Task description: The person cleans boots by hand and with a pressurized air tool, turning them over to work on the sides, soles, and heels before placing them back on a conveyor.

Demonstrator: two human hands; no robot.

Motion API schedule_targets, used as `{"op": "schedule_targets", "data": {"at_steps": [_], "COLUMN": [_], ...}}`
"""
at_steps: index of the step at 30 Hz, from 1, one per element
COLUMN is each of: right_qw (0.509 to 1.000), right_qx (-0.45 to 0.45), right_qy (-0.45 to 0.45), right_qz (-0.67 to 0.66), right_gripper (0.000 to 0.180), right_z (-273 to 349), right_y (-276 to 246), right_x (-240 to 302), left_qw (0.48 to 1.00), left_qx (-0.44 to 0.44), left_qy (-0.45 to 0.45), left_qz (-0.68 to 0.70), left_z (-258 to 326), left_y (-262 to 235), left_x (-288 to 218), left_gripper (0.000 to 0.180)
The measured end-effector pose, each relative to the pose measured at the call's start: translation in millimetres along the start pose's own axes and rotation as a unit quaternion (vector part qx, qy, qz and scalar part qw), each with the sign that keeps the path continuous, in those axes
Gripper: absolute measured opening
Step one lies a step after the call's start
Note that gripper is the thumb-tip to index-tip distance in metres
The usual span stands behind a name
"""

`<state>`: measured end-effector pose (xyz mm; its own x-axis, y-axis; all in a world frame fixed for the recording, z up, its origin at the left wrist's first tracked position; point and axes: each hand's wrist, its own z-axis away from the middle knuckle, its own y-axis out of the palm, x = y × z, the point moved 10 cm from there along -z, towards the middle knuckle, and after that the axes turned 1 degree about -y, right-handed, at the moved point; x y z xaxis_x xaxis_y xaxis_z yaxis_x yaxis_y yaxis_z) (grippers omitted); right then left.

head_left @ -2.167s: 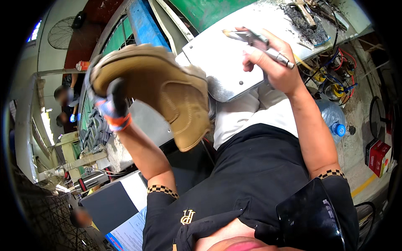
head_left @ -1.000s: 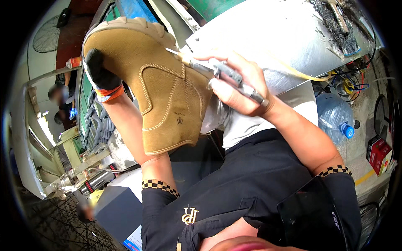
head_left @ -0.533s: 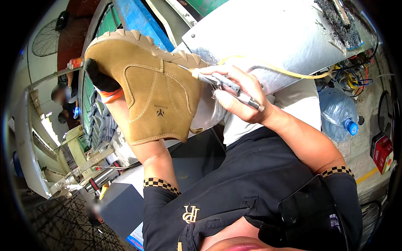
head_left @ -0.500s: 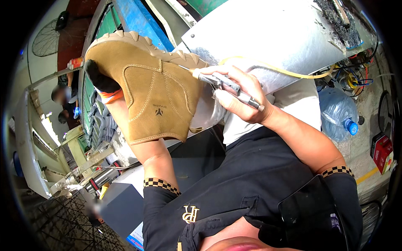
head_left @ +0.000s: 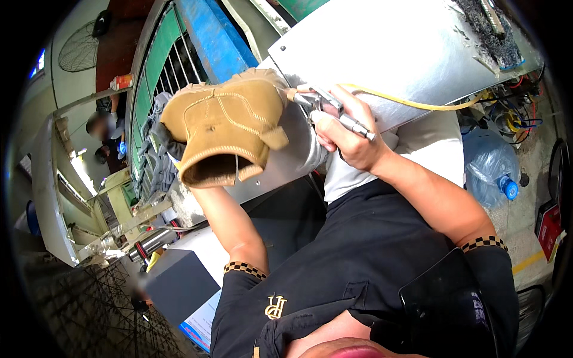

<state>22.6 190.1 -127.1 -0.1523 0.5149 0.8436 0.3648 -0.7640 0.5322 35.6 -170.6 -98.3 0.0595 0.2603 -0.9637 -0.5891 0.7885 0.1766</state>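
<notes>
A tan suede work boot [head_left: 224, 122] hangs over the metal bench, its open top turned toward me and its lugged sole facing away. My left hand [head_left: 169, 139], in dark covering, grips it from the far left side; most of the fingers are hidden behind the boot. My right hand [head_left: 349, 134] is wrapped round a small metal spray gun [head_left: 327, 106] with a brass-coloured nozzle. The nozzle points left at the boot's sole edge, very close to it; whether they touch I cannot tell.
A yellow hose [head_left: 412, 105] runs across the shiny metal bench top [head_left: 382, 53]. At right stand a large clear water bottle [head_left: 490, 164] and a red box [head_left: 548, 230]. Grey items are heaped [head_left: 152, 149] at left, near a dark box [head_left: 182, 280]. Other people are in the background.
The boot has tipped so that its open top now faces me, and its sole has swung away. My right hand with the spray gun stays close beside it, shifted slightly.
</notes>
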Motion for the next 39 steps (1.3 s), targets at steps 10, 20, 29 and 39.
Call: {"op": "schedule_targets", "data": {"at_steps": [10, 20, 29, 39], "right_qw": [1.000, 0.997, 0.995, 0.996], "right_qx": [-0.026, -0.023, -0.006, 0.047], "right_qy": [0.000, 0.005, -0.011, 0.062], "right_qz": [0.005, 0.078, 0.099, 0.039], "right_gripper": [0.035, 0.037, 0.040, 0.033], "right_z": [-17, -11, 4, 8], "right_y": [12, 19, 26, 12], "right_x": [-20, -27, -29, -16], "left_qw": [0.997, 0.961, 0.944, 0.896], "left_qx": [0.018, -0.054, 0.029, 0.125], "left_qy": [-0.062, -0.249, -0.322, -0.380], "left_qz": [0.030, -0.107, 0.065, 0.191], "left_z": [57, 207, 246, 256], "left_y": [-61, -70, 29, 106], "left_x": [35, 90, 123, 138], "left_gripper": [0.063, 0.071, 0.074, 0.082]}}
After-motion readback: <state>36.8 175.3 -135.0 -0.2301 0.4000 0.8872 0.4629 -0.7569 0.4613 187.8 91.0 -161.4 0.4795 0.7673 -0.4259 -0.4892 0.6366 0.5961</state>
